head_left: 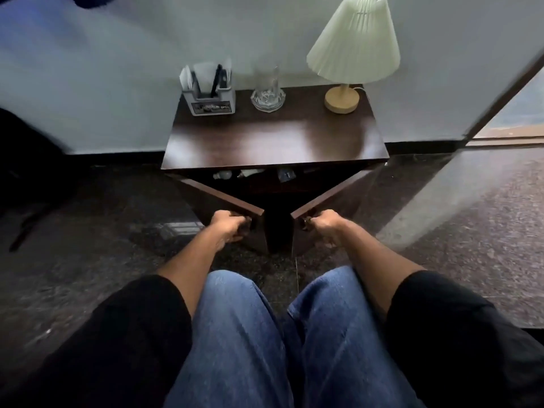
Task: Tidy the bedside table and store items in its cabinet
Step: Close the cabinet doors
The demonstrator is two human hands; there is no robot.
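Observation:
A dark wooden bedside table stands against the wall. Its two cabinet doors are swung half open toward me. My left hand grips the knob of the left door. My right hand grips the knob of the right door. Inside the cabinet, just under the tabletop, a few small items lie on a shelf, among them a small bottle and a tube. On the tabletop stand a white organizer with pens and papers, a glass vessel and a lamp.
The floor is dark polished stone. A dark-framed glass panel or door runs diagonally at the right. A dark shape sits at the left edge. My knees in blue jeans are close in front of the cabinet.

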